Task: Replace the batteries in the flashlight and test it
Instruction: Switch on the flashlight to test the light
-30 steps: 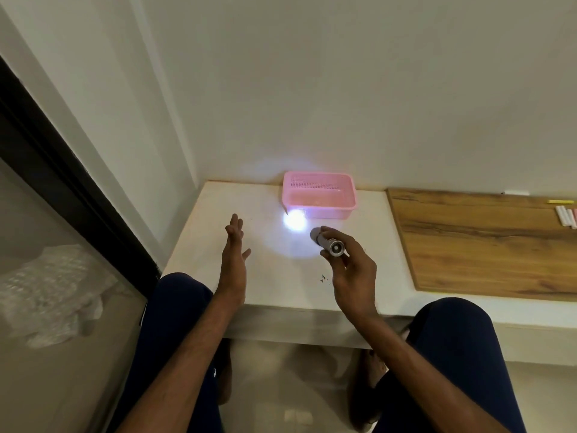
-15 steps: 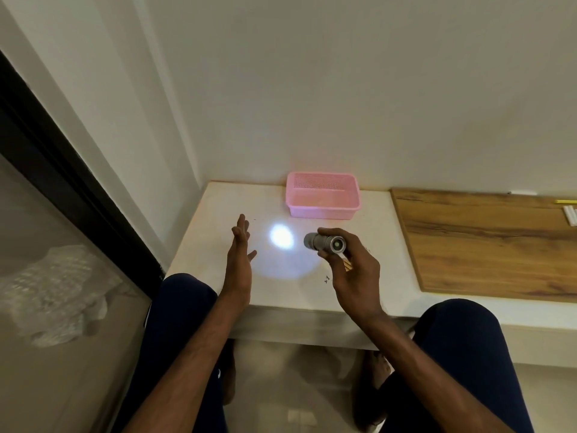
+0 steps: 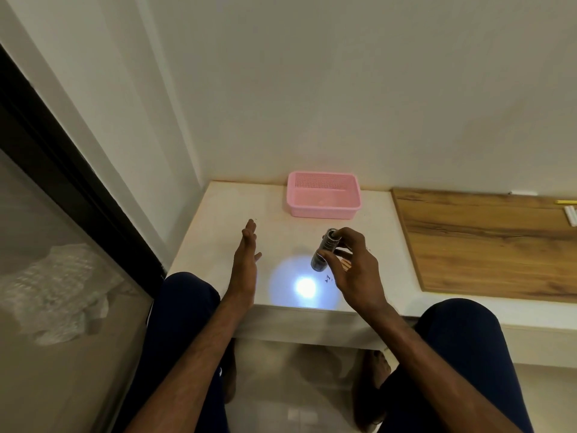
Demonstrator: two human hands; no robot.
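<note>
A small silver flashlight [image 3: 324, 250] is lit and tilted head-down toward me. My right hand [image 3: 354, 264] grips it, thumb on its tail end. Its beam makes a bright spot [image 3: 305, 287] on the white ledge [image 3: 218, 232] near the front edge. My left hand [image 3: 246, 257] hovers over the ledge to the left of the spot, fingers straight, palm facing right, holding nothing. No batteries show.
A pink mesh basket [image 3: 324, 212] stands at the back of the ledge against the wall. A wooden board [image 3: 487, 245] covers the ledge's right part, with small white sticks [image 3: 570, 215] at its far right. A dark-framed glass door [image 3: 62, 245] runs along the left.
My right hand turned the flashlight from pointing left to pointing down toward me. The light spot slid from the basket's front across the ledge to its front edge. My left hand stayed put.
</note>
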